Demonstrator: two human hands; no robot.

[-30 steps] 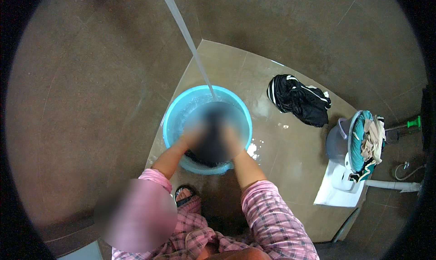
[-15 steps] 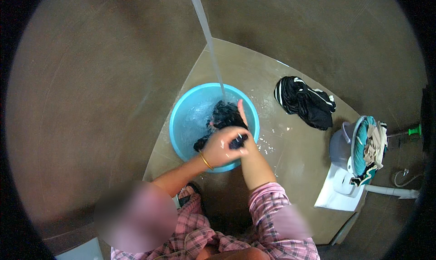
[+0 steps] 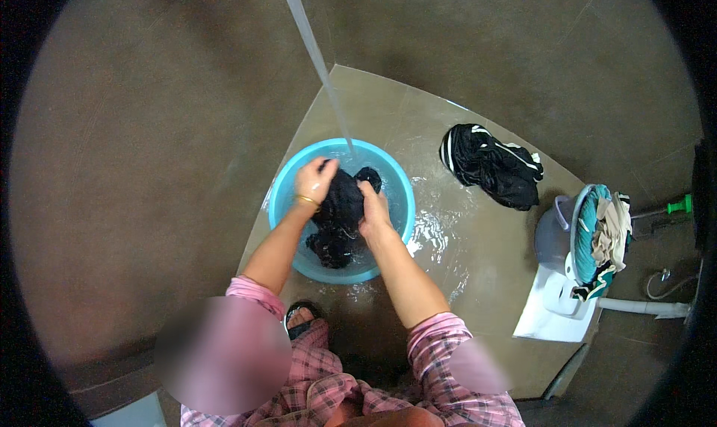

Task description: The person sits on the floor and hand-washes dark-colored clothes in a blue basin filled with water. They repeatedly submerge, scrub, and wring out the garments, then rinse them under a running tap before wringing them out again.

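A wet black garment [image 3: 340, 207] hangs between my hands, with its lower part bunched in the water of a round light-blue basin [image 3: 410, 222]. My left hand [image 3: 314, 182] pinches the garment's upper left edge near the basin's far side. On the other edge my right hand [image 3: 373, 209] grips the cloth, its thumb on top. A stream of water [image 3: 317, 61] falls into the basin just beyond the garment. Folds of the cloth hide some of my fingertips.
Another black garment with white stripes [image 3: 493, 166] lies on the wet floor to the right. Beyond it stands a grey bucket [image 3: 553, 237] heaped with clothes [image 3: 609, 237], by a white squat toilet [image 3: 545, 315]. A white pipe [image 3: 642, 307] and green-handled tap [image 3: 680, 204] are at far right.
My hands were crossed over the near side of the basin with the garment bunched up. Now they are apart, left hand moved up and left, and the garment is spread between them.
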